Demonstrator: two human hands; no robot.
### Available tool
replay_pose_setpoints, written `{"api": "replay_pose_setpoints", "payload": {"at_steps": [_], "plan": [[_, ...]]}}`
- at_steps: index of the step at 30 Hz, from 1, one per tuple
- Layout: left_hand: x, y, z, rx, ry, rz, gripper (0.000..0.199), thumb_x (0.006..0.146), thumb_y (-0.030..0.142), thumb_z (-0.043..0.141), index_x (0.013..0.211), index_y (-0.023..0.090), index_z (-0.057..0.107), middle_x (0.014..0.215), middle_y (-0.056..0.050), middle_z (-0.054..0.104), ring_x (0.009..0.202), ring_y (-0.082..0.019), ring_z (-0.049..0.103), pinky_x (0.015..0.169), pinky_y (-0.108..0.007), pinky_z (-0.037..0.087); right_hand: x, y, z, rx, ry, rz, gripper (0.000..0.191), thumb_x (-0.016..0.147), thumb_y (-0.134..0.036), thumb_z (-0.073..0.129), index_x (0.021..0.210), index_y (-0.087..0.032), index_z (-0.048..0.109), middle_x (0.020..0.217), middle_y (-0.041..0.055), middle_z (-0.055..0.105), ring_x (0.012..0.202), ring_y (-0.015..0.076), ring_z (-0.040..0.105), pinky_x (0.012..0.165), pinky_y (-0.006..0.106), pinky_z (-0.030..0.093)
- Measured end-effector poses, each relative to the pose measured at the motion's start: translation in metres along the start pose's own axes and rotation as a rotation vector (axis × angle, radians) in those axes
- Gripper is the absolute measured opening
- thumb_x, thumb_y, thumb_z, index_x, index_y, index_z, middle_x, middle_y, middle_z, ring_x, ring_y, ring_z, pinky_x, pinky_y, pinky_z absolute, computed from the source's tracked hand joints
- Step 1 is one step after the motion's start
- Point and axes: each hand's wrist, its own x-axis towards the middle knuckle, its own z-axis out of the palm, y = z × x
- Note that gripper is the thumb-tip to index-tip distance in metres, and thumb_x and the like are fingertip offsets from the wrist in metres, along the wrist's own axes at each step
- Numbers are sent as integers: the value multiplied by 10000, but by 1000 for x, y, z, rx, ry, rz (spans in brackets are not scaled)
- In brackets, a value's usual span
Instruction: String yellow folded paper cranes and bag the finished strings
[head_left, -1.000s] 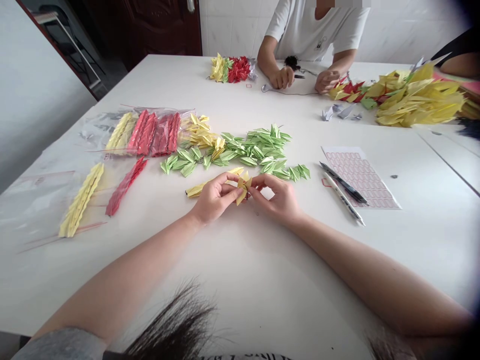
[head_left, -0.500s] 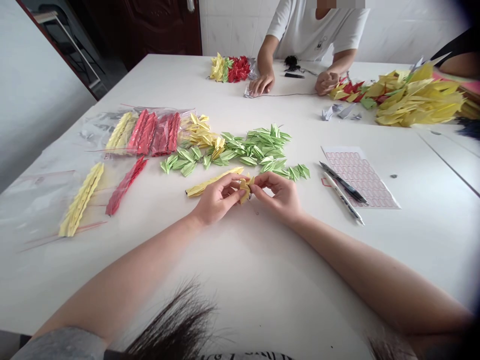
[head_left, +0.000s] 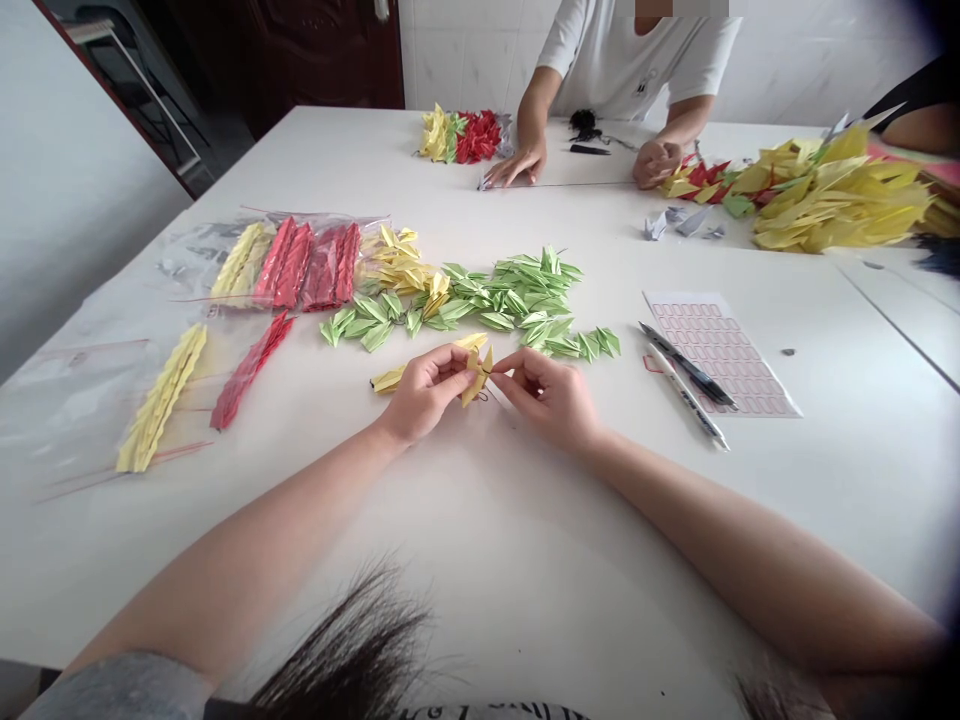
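My left hand (head_left: 429, 395) is closed, with thumb and fingers pinching a small yellow folded-paper crane (head_left: 477, 380) just above the table. At the crane's right side, my right hand (head_left: 551, 395) is closed in a pinch on what looks like a thin dark thread (head_left: 488, 373). A loop of the thread hangs below the crane. Partly hidden behind my left hand lies a row of nested yellow folded papers (head_left: 388, 381). Beyond my hands, green paper cranes (head_left: 536, 290) spread in a pile, with yellow cranes (head_left: 401, 265) at their left.
Plastic bags with red folded strips (head_left: 330, 268) and yellow strips (head_left: 161, 400) lie left. To the right are pens (head_left: 686, 370) and a red-printed sheet (head_left: 724, 345). Across the table, a person in a white shirt (head_left: 637, 70) handles a string beside a large yellow paper bundle (head_left: 840, 200).
My left hand has shifted slightly left with the crane and turned it. My right fingertips have come off the paper to its right side. The other person's hand slid left along the string.
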Motion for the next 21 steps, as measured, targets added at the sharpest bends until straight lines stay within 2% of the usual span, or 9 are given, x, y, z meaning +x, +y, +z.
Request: {"api": "replay_pose_setpoints", "payload": {"at_steps": [3, 6, 9, 14, 21], "plan": [[-1, 3, -2, 16, -87, -67, 137, 825, 290, 636, 796, 160, 604, 692, -7, 574, 628, -111, 501, 616, -252, 421, 0, -2, -2, -58, 127, -105, 93, 924, -255, 585, 862, -194, 619, 563, -50, 493, 479, 77, 407, 480, 222, 342], [-2, 5, -4, 61, -181, -112, 138, 832, 277, 587, 761, 160, 596, 703, -18, 541, 666, -125, 477, 620, -254, 418, -1, -4, -3, -48, 153, -181, 73, 921, -217, 577, 863, -196, 617, 656, -12, 595, 533, 90, 479, 501, 222, 403], [-2, 7, -6, 96, -239, -133, 139, 838, 284, 566, 767, 168, 589, 751, -28, 544, 722, -143, 484, 653, -264, 434, -2, -4, -2, -44, 158, -227, 72, 919, -203, 576, 857, -201, 612, 693, -2, 621, 552, 97, 498, 503, 227, 425], [-2, 8, -7, 103, -293, -128, 141, 852, 294, 560, 773, 180, 584, 758, -21, 529, 708, -143, 466, 658, -276, 422, -4, -5, -2, -35, 144, -213, 95, 937, -252, 559, 866, -217, 612, 722, 13, 651, 574, 116, 544, 517, 253, 455], [-2, 7, -6, 94, -307, -107, 175, 874, 321, 568, 773, 179, 562, 744, -13, 503, 678, -133, 434, 633, -272, 389, -4, -3, -2, 8, 145, -167, 140, 956, -329, 551, 878, -223, 598, 702, 9, 627, 583, 121, 561, 533, 255, 474]]}}
